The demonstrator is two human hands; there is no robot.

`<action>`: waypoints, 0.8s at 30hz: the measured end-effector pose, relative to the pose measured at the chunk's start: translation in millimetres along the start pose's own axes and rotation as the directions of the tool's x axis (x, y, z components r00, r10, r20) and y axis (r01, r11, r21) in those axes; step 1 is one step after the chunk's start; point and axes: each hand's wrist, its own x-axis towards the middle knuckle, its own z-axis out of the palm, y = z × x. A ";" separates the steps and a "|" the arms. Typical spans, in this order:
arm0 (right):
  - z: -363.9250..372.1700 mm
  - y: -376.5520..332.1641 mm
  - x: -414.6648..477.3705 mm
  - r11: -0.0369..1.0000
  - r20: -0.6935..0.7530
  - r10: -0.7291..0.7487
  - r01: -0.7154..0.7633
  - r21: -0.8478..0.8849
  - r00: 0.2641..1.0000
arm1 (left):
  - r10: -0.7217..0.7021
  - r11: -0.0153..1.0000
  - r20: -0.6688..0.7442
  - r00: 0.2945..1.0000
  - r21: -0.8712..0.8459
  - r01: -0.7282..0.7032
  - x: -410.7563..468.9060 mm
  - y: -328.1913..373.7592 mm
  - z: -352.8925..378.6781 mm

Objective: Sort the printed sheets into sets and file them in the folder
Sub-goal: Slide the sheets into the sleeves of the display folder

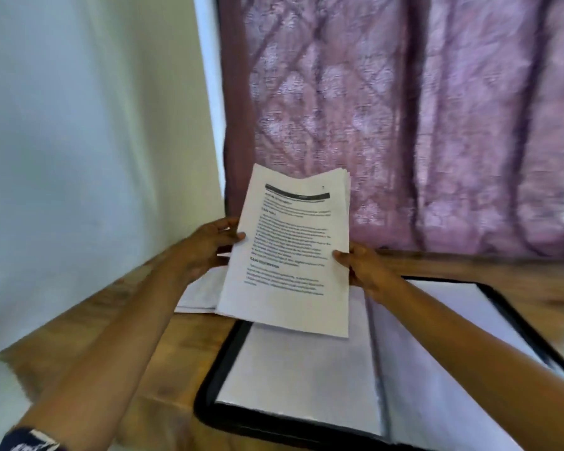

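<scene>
1. One stack of sheets (290, 255), long axis pointing away, heading at the far end, held over one open folder (209, 408).
2. The left grip (205, 249) and right grip (362, 268) pinch its side edges.
3. A second pile (199, 294) lies on the surface (163, 346).

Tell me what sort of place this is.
Likely a room in a home, used as a desk corner: a wooden table by a plain wall, a purple patterned curtain behind it, and an open folder on the table with sheets held above it.
</scene>
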 end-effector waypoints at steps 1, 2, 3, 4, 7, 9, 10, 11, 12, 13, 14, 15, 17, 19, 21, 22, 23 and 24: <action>-17.6 2.4 -6.2 1.000 -0.025 0.003 -0.004 -0.023 1.000 | 0.006 1.000 0.037 0.999 0.000 -0.006 3.4 -6.9 19.1; -39.4 4.3 -14.9 0.999 -0.051 0.009 -0.012 -0.045 0.999 | 0.026 0.999 0.074 0.997 -0.029 -0.024 9.4 -15.4 43.7; -54.8 4.6 -22.1 0.998 -0.072 0.016 -0.020 -0.062 0.997 | 0.057 0.997 0.106 0.993 -0.066 -0.051 14.4 -21.5 63.3; -70.0 7.1 -27.2 0.997 -0.091 0.028 -0.035 -0.067 0.995 | 0.090 0.992 0.143 0.986 -0.100 -0.076 17.7 -26.9 83.2; -117.4 12.6 -38.2 0.996 -0.140 0.045 -0.055 -0.070 0.989 | 0.151 0.987 0.200 0.968 -0.082 -0.138 24.9 -36.1 148.4; -137.5 16.0 -40.6 0.997 -0.142 0.053 -0.061 -0.054 0.988 | 0.190 0.982 0.286 0.939 -0.035 -0.188 29.3 -43.5 179.7; -149.8 18.1 -42.1 0.997 -0.137 0.054 -0.061 -0.053 0.989 | 0.207 0.977 0.335 0.919 -0.014 -0.214 35.6 -50.4 196.9; -155.9 21.2 -42.7 0.997 -0.132 0.053 -0.060 -0.048 0.990 | 0.219 0.970 0.375 0.901 0.013 -0.241 38.4 -55.4 209.1; -164.9 24.0 -43.4 0.998 -0.120 0.044 -0.048 -0.033 0.992 | 0.229 0.963 0.392 0.891 0.043 -0.266 42.9 -58.9 223.6; -170.1 27.6 -44.4 0.999 -0.104 0.030 -0.032 -0.013 0.994 | 0.244 0.954 0.390 0.888 0.067 -0.291 45.3 -62.6 235.0; -177.0 34.2 -43.5 1.000 -0.096 0.029 -0.027 0.014 0.995 | 0.267 0.946 0.379 0.886 0.073 -0.317 47.2 -66.9 247.0; -186.0 41.1 -41.7 0.998 -0.088 0.039 -0.035 0.044 0.995 | 0.278 0.944 0.368 0.887 0.068 -0.324 50.9 -72.0 260.1; -197.5 55.3 -35.9 0.995 -0.105 0.050 -0.040 0.090 0.993 | 0.293 0.937 0.375 0.880 0.071 -0.342 56.6 -83.5 279.9; -193.4 53.1 -37.6 0.994 -0.148 0.040 -0.025 0.104 0.988 | 0.305 0.913 0.401 0.864 0.134 -0.385 61.3 -91.0 289.6; -189.6 47.0 -37.1 0.996 -0.179 0.042 -0.027 0.085 0.983 | 0.324 0.870 0.413 0.851 0.223 -0.439 68.2 -98.9 297.5; -186.3 44.5 -35.8 0.996 -0.185 0.056 -0.041 0.082 0.981 | 0.335 0.857 0.398 0.854 0.248 -0.452 67.9 -99.7 297.2; -184.3 44.3 -35.5 0.995 -0.186 0.079 -0.066 0.078 0.979 | 0.331 0.860 0.379 0.864 0.256 -0.442 68.5 -103.8 298.1; -181.8 44.0 -35.8 0.992 -0.187 0.109 -0.096 0.076 0.976 | 0.313 0.873 0.357 0.880 0.257 -0.415 68.3 -106.8 299.3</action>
